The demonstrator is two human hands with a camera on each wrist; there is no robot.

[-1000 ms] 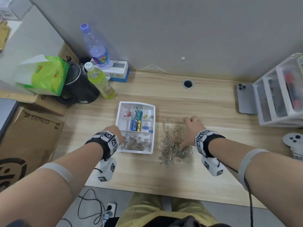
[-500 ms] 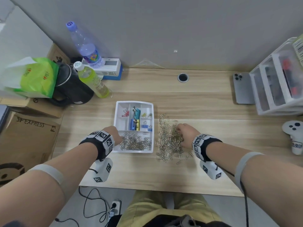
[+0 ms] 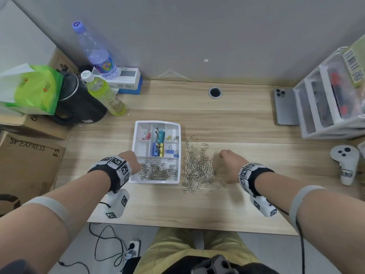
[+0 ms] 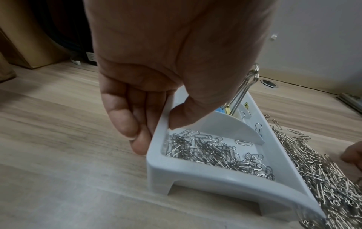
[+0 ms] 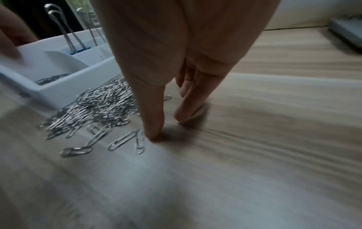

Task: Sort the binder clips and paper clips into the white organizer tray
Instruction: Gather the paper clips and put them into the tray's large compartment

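Note:
The white organizer tray (image 3: 136, 135) sits mid-table. Its front compartment holds a heap of silver paper clips (image 3: 158, 171), and its rear compartments hold coloured binder clips (image 3: 160, 142). My left hand (image 3: 130, 162) grips the tray's left wall (image 4: 156, 148), thumb inside and fingers outside. A loose pile of paper clips (image 3: 197, 169) lies against the tray's right side, with a few strays (image 5: 121, 141) nearer me. My right hand (image 3: 231, 161) is just right of the pile. Its straight fingers (image 5: 154, 133) point down and touch the bare table, holding nothing.
Two bottles (image 3: 106, 95), a black kettle (image 3: 79, 103) and a green bag stand at the back left, with cardboard boxes (image 3: 29, 159) beyond the left edge. A phone (image 3: 284, 107), a white drawer unit (image 3: 331, 99) and a controller (image 3: 345, 165) are at the right. A cable hole (image 3: 215, 92) is at the back.
My right hand has come off the paper clip pile and moved right onto bare table. My left hand has kept its hold on the tray.

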